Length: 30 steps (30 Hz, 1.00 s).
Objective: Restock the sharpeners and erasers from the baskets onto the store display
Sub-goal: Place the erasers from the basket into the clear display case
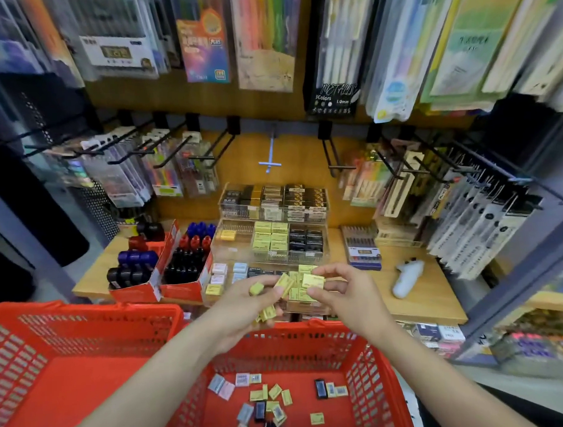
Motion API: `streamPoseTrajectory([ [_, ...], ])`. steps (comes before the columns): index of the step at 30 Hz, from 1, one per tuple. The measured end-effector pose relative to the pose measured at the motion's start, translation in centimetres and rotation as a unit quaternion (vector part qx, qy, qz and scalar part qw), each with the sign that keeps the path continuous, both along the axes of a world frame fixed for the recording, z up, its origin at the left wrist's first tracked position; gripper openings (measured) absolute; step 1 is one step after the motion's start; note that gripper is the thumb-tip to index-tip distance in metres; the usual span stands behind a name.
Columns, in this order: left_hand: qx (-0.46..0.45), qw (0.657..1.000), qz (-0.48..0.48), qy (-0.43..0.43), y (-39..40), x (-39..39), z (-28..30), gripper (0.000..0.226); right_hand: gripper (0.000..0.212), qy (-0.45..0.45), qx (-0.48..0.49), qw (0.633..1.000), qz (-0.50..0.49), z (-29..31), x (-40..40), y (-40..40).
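The left hand [245, 305] gripped several yellow erasers [284, 283]; the right hand [342, 294] pinched one above the acrylic display [268, 245]. Many remained in the red basket [369, 379], so restocking seemed partway.

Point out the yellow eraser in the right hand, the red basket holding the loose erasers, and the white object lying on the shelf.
yellow eraser [313, 280]: head view, centre of its flat face.
red basket [359, 373]: head view, right mesh wall.
white object [406, 277]: head view, middle of its body.
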<state>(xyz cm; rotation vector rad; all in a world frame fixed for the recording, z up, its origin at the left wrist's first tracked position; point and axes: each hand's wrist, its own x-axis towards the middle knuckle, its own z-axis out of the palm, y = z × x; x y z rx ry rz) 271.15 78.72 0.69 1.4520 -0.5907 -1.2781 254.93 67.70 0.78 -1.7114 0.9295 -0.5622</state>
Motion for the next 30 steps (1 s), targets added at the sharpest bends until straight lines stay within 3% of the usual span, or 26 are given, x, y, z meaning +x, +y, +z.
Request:
streamPoseTrajectory([
  [6,-0.009,1.0,0.019,-0.015,-2.9,1.1,-1.4,0.018,0.026,0.018,0.02,0.999,-0.025,-2.6,0.7,-1.5],
  [14,0.042,0.995,0.046,-0.073,-5.9,3.2,-5.9,0.013,0.022,0.18,-0.135,0.969,-0.101,-8.2,0.2,-7.5],
  [22,0.073,0.995,0.059,-0.031,-6.7,3.6,-8.6,0.012,0.026,0.198,-0.168,0.961,-0.09,-12.0,2.8,-9.5],
  [30,0.06,0.997,0.025,-0.031,-7.4,3.3,-9.1,0.014,0.024,0.161,-0.257,0.949,-0.083,-13.4,3.3,-10.1],
])
